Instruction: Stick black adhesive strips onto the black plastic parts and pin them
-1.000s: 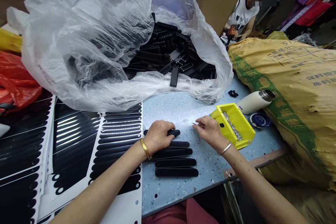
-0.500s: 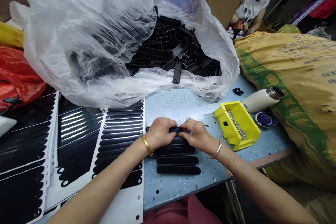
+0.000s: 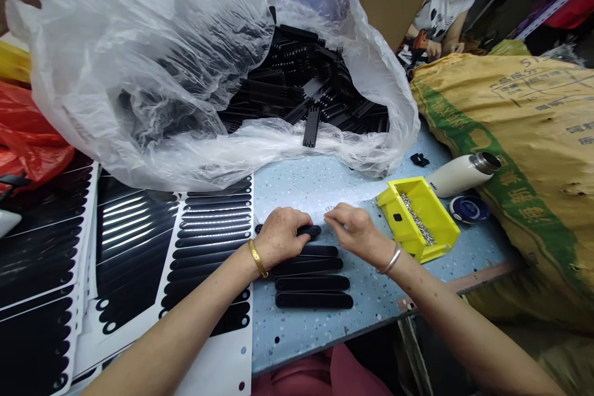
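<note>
The left hand (image 3: 282,234) grips a black strip (image 3: 315,231) on the blue counter (image 3: 310,340), its right end sticking out past the fingers. Just to the right, the right hand (image 3: 356,230) has its fingertips drawn together; whether they pinch anything cannot be told. More strips (image 3: 314,301) lie in a row nearer the person. Beside the right hand stands a yellow bin (image 3: 393,197) with small metal pieces (image 3: 417,219), a white bottle (image 3: 457,176) behind it.
</note>
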The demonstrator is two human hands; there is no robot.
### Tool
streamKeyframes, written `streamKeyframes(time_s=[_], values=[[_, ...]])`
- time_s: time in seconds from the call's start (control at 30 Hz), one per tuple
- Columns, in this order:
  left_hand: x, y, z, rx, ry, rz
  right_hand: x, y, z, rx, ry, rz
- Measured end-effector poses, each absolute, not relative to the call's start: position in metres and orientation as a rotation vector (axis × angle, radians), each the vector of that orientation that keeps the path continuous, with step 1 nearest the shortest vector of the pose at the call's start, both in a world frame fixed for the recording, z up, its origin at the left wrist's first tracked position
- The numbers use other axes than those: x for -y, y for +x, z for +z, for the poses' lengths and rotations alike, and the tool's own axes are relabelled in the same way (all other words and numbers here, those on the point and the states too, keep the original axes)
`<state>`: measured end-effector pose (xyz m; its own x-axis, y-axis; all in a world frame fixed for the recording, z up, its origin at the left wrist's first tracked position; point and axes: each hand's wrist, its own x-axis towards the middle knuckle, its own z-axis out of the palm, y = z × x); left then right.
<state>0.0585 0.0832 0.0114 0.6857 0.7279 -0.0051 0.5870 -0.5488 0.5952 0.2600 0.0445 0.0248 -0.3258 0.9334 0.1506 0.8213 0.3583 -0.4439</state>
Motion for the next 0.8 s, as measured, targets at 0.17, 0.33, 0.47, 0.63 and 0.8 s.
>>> streamKeyframes(time_s=[0.17, 0.33, 0.47, 0.63, 0.8], values=[[-0.083, 0.060, 0.013, -1.027, 2.355, 0.288, -0.045, 0.304, 0.023, 2.288, -1.952, 0.152], [-0.083, 0.060, 0.012, -1.020, 2.350, 0.307, -0.039, 0.310, 0.000, 2.294, -1.955, 0.073], [-0.083, 0.060, 0.013, -1.015, 2.321, 0.335, -0.038, 0.299, 0.001, 2.225, -1.905, 0.033], [-0.083, 0.060, 0.014, -1.025, 2.303, 0.340, -0.035, 0.281, 0.027, 2.053, -1.725, 0.736], [-0.083, 0.059, 0.011, -0.981, 2.304, 0.373, -0.030, 0.266, 0.036, 1.969, -1.587, 1.014]])
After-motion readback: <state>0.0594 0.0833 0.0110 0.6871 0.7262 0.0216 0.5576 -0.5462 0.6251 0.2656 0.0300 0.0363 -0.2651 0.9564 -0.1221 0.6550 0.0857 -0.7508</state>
